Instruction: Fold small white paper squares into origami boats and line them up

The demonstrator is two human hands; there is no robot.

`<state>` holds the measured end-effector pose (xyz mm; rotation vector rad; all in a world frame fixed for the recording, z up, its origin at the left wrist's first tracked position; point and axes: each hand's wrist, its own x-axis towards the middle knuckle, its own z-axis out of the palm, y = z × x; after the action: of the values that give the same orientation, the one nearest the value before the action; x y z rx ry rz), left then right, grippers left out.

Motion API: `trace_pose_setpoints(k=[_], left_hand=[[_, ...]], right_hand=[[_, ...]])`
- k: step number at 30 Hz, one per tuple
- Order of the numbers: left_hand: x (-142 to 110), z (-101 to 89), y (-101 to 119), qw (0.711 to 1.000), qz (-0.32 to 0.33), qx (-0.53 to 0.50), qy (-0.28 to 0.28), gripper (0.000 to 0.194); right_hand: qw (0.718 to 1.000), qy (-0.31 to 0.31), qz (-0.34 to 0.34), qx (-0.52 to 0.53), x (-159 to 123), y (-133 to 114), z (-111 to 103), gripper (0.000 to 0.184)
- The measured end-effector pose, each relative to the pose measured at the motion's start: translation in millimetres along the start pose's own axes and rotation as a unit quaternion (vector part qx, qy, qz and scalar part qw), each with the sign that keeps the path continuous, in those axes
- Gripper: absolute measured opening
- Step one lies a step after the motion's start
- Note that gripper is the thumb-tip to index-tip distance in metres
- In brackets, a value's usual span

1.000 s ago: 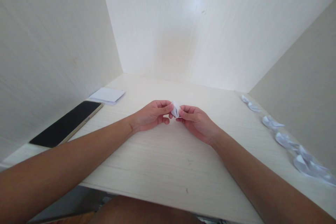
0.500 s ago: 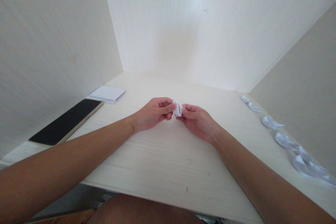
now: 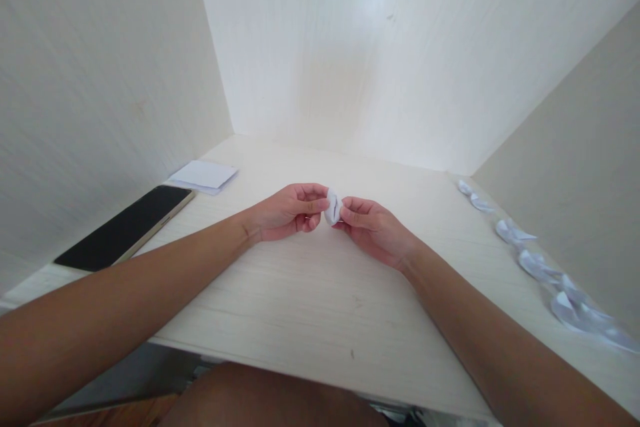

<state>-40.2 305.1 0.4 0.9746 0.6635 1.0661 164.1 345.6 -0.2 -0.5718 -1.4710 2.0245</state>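
Observation:
A small piece of folded white paper [image 3: 333, 207] is held up over the middle of the table, with a dark slit-like gap showing along its face. My left hand [image 3: 293, 211] pinches its left side between thumb and fingers. On the right side, my right hand [image 3: 370, 223] grips the paper's edge with thumb and forefinger, the other fingers curled beneath. The fingers hide part of the paper's edges.
A black-screened phone [image 3: 125, 227] lies at the left, with a small stack of white paper sheets [image 3: 205, 174] behind it. Several folded white paper pieces [image 3: 540, 267] line the right wall. Pale panels enclose the table [image 3: 300, 307], whose front edge is near my legs.
The folded paper has turned slightly and looks rounder, its gap facing me more. My left hand has shifted a little to the left. Both hands still hold the paper.

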Motion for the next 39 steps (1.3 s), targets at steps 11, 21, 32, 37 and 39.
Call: trace_pose_setpoints(k=[11, 21, 32, 37, 39], left_hand=[[0, -9.3, 1, 0.999, -0.018, 0.006, -0.031, 0.034], [-3, -2.0, 3, 0.998, -0.019, 0.040, -0.054, 0.035], [-6, 10.0, 2, 0.999, 0.013, 0.042, 0.008, 0.026], [-7, 10.3, 1, 0.997, -0.002, 0.062, 0.042, 0.021], [-6, 7.9, -1, 0.997, -0.001, 0.071, 0.035, 0.021]], right_hand=[[1.000, -0.012, 0.006, -0.005, -4, -3, 0, 0.028], [1.000, -0.011, 0.009, -0.009, -4, -5, 2, 0.028], [0.999, 0.011, -0.012, -0.032, -2, -3, 0, 0.026], [0.996, 0.048, -0.025, -0.067, 0, 0, -4, 0.027], [0.992, 0.053, -0.041, -0.102, 1, 1, -7, 0.024]])
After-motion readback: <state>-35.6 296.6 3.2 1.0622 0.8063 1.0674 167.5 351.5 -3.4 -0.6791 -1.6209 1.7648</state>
